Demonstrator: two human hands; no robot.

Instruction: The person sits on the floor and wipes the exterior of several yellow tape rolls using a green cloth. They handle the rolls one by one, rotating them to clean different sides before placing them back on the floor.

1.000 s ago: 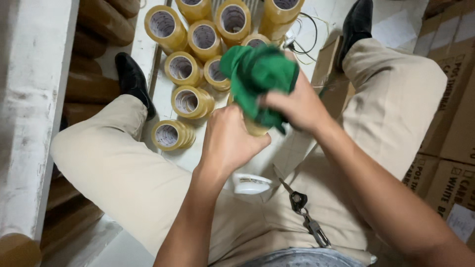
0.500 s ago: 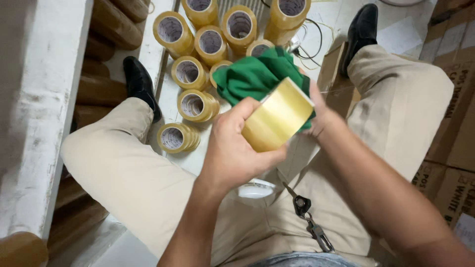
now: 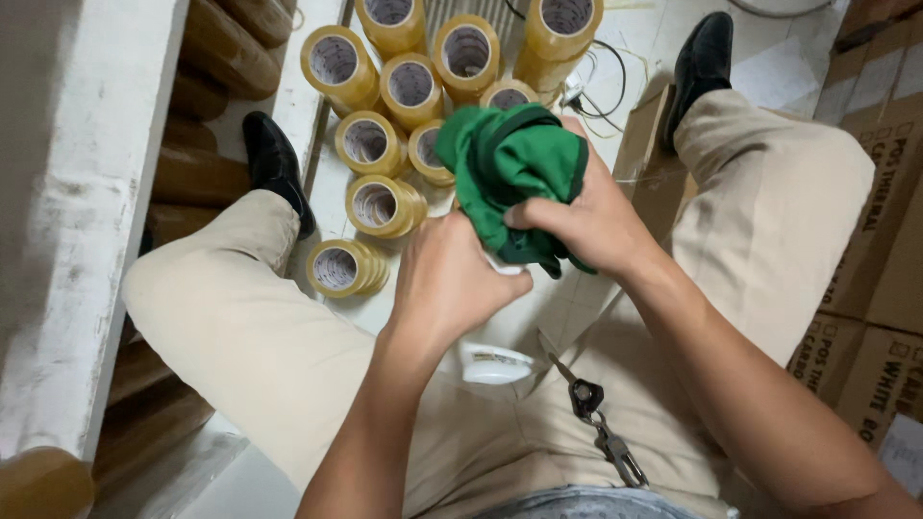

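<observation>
We press our right hand (image 3: 591, 226) into a crumpled green cloth (image 3: 510, 163), fingers (image 3: 538, 213) pinching its folds. Our left hand (image 3: 447, 279) cups beneath it, fingers curled, over stacked yellow tape rolls (image 3: 375, 207) on the floor.

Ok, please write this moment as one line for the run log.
left hand: closed, contents hidden | right hand: gripping green cloth | floor: yellow tape rolls | lap: keys
</observation>
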